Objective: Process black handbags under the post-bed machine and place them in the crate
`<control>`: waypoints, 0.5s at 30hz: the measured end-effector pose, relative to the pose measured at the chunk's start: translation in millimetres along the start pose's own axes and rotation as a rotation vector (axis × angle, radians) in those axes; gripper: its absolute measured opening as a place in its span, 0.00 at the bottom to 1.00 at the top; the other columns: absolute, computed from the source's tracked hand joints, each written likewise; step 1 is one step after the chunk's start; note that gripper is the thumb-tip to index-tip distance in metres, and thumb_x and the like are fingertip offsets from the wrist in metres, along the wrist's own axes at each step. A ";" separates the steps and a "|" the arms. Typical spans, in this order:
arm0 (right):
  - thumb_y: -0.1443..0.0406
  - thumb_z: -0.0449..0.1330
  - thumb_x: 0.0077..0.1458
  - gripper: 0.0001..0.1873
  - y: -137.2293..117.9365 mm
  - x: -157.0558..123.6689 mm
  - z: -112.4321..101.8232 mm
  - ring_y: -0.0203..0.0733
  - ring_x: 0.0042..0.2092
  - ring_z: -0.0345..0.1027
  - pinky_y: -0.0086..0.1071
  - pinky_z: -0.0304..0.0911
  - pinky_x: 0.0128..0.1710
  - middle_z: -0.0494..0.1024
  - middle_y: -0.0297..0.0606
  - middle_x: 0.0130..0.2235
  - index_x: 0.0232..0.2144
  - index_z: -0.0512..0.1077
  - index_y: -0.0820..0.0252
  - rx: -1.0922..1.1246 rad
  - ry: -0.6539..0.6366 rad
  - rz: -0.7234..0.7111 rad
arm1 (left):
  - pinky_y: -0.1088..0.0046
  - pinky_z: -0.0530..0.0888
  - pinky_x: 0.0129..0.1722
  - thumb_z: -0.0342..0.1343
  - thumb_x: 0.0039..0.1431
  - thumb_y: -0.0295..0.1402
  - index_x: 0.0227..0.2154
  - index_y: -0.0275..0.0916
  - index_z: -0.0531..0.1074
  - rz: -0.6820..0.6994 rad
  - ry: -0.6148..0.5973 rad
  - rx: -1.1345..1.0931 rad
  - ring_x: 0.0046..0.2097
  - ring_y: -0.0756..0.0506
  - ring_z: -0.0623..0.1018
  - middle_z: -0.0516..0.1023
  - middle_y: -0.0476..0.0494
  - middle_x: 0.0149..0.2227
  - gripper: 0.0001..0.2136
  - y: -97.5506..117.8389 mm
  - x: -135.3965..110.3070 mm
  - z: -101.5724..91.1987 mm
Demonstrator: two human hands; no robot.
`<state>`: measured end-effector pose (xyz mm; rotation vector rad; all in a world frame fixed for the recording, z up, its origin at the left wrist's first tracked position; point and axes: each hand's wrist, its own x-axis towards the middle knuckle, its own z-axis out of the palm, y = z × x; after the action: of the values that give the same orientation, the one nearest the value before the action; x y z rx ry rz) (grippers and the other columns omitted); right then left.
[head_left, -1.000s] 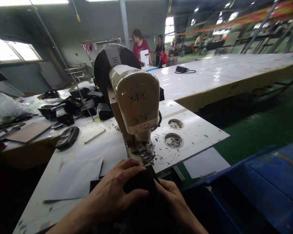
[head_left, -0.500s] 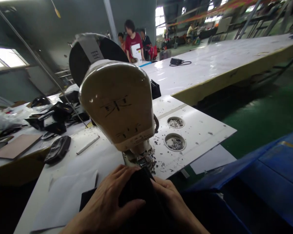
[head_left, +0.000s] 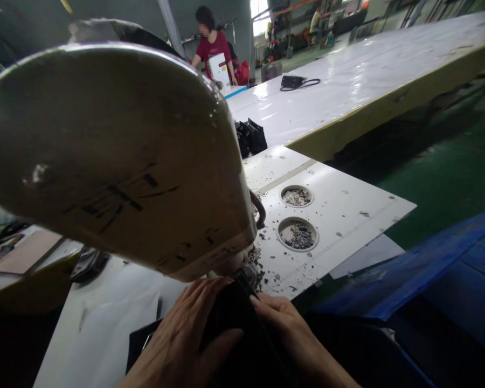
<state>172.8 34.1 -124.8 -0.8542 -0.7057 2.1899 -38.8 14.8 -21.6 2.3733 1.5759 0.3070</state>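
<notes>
A dark, soft black piece (head_left: 231,310), perhaps part of a bag, is between my hands, with its far end under the head of a large cream machine (head_left: 117,140) that looks like an industrial sewing machine. My left hand (head_left: 181,334) lies over its left side, fingers together and pointing to the machine, thumb bent across it. On the other side, my right hand (head_left: 289,326) pinches the right edge near the machine's working point. The machine's head hides the needle area. Another black piece (head_left: 136,345) shows beside my left wrist.
Two round cups (head_left: 297,235) of dark scraps are set in the white machine table (head_left: 347,202). A blue bin (head_left: 448,291) stands at the right. Black bags (head_left: 250,137) lie behind the machine, near a long white table (head_left: 372,70). A person (head_left: 216,48) stands farther back.
My view has moved closer to the machine, which now looks larger and fills the left side. Both hands keep their hold on the black piece. The person behind has reached an arm leftward.
</notes>
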 end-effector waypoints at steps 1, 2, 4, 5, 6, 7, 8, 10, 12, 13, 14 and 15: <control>0.45 0.68 0.56 0.27 -1.4 0.3 -0.4 0.34 0.28 0.57 0.30 0.49 0.29 0.69 0.33 0.27 0.31 0.76 0.66 -0.002 -0.003 0.015 | 0.50 0.81 0.56 0.61 0.64 0.47 0.65 0.52 0.59 -0.009 -0.010 -0.006 0.59 0.33 0.79 0.77 0.40 0.62 0.30 -2.2 1.2 -1.0; 0.44 0.68 0.56 0.28 -2.5 0.3 -0.6 0.34 0.27 0.58 0.29 0.49 0.28 0.69 0.34 0.27 0.32 0.77 0.67 0.004 -0.007 0.032 | 0.49 0.81 0.57 0.62 0.63 0.49 0.65 0.52 0.60 -0.024 -0.020 -0.013 0.60 0.33 0.79 0.77 0.40 0.62 0.31 -3.9 2.6 -2.3; 0.43 0.68 0.54 0.30 -4.1 -0.3 -0.7 0.34 0.26 0.59 0.29 0.50 0.28 0.71 0.35 0.26 0.32 0.77 0.67 0.027 -0.013 0.068 | 0.48 0.80 0.57 0.62 0.62 0.51 0.64 0.52 0.63 -0.076 -0.046 -0.039 0.60 0.32 0.79 0.76 0.40 0.63 0.30 -5.9 6.6 -5.7; 0.43 0.68 0.54 0.30 -4.5 -0.8 -0.6 0.34 0.26 0.60 0.29 0.51 0.28 0.72 0.36 0.26 0.31 0.77 0.67 0.035 -0.013 0.081 | 0.48 0.80 0.57 0.62 0.63 0.51 0.64 0.53 0.65 -0.107 -0.068 -0.063 0.60 0.33 0.79 0.76 0.41 0.63 0.29 -6.2 9.4 -8.0; 0.42 0.68 0.53 0.30 -4.6 -1.3 -0.5 0.34 0.26 0.61 0.28 0.52 0.29 0.73 0.37 0.27 0.31 0.77 0.67 0.042 -0.012 0.088 | 0.49 0.80 0.57 0.62 0.63 0.50 0.62 0.53 0.67 -0.134 -0.088 -0.093 0.60 0.33 0.79 0.77 0.42 0.62 0.27 -6.2 12.6 -10.6; 0.42 0.68 0.54 0.30 -4.5 -1.8 -0.4 0.35 0.27 0.62 0.28 0.53 0.29 0.74 0.37 0.27 0.31 0.77 0.67 0.045 -0.012 0.088 | 0.50 0.80 0.56 0.62 0.63 0.50 0.61 0.53 0.69 -0.158 -0.108 -0.127 0.59 0.34 0.80 0.79 0.43 0.61 0.26 -5.9 16.3 -13.3; 0.42 0.68 0.54 0.30 -4.4 -2.2 -0.3 0.35 0.27 0.62 0.28 0.54 0.29 0.74 0.37 0.27 0.31 0.77 0.67 0.042 -0.012 0.085 | 0.51 0.81 0.55 0.63 0.62 0.49 0.60 0.54 0.70 -0.180 -0.127 -0.161 0.58 0.34 0.81 0.80 0.44 0.59 0.24 -5.4 20.2 -16.1; 0.42 0.68 0.54 0.30 -4.6 -2.7 0.0 0.34 0.27 0.61 0.28 0.53 0.29 0.73 0.37 0.27 0.32 0.77 0.67 0.025 -0.011 0.078 | 0.52 0.82 0.53 0.66 0.59 0.47 0.58 0.54 0.73 -0.209 -0.145 -0.211 0.55 0.35 0.82 0.82 0.46 0.55 0.24 -3.8 27.5 -20.8; 0.41 0.68 0.54 0.31 -6.1 -3.1 0.5 0.33 0.26 0.57 0.28 0.50 0.27 0.70 0.34 0.26 0.30 0.76 0.67 -0.004 0.005 0.074 | 0.52 0.82 0.53 0.68 0.57 0.45 0.56 0.54 0.75 -0.241 -0.138 -0.223 0.53 0.35 0.83 0.83 0.47 0.53 0.24 -1.2 32.3 -23.0; 0.41 0.68 0.53 0.31 -7.3 -3.3 0.9 0.32 0.26 0.56 0.27 0.49 0.26 0.68 0.33 0.25 0.29 0.76 0.66 -0.018 0.011 0.071 | 0.51 0.82 0.52 0.68 0.56 0.43 0.56 0.54 0.76 -0.259 -0.132 -0.224 0.53 0.35 0.83 0.84 0.47 0.52 0.23 0.2 33.2 -22.7; 0.41 0.68 0.53 0.31 -8.4 -3.5 1.4 0.32 0.26 0.56 0.27 0.49 0.26 0.67 0.32 0.25 0.29 0.76 0.66 -0.029 0.009 0.069 | 0.50 0.82 0.52 0.68 0.56 0.42 0.55 0.53 0.77 -0.277 -0.119 -0.223 0.52 0.34 0.83 0.84 0.47 0.51 0.23 1.6 33.0 -21.3; 0.41 0.68 0.53 0.30 -9.3 -3.5 1.8 0.33 0.27 0.56 0.27 0.50 0.26 0.67 0.32 0.25 0.29 0.76 0.66 -0.034 0.007 0.068 | 0.49 0.82 0.52 0.69 0.55 0.42 0.54 0.53 0.78 -0.296 -0.098 -0.216 0.52 0.33 0.83 0.84 0.46 0.51 0.22 2.9 31.8 -18.9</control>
<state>177.0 37.0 -116.1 -0.9150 -0.7223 2.2400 -30.2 45.2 -2.1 1.9342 1.7222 0.2772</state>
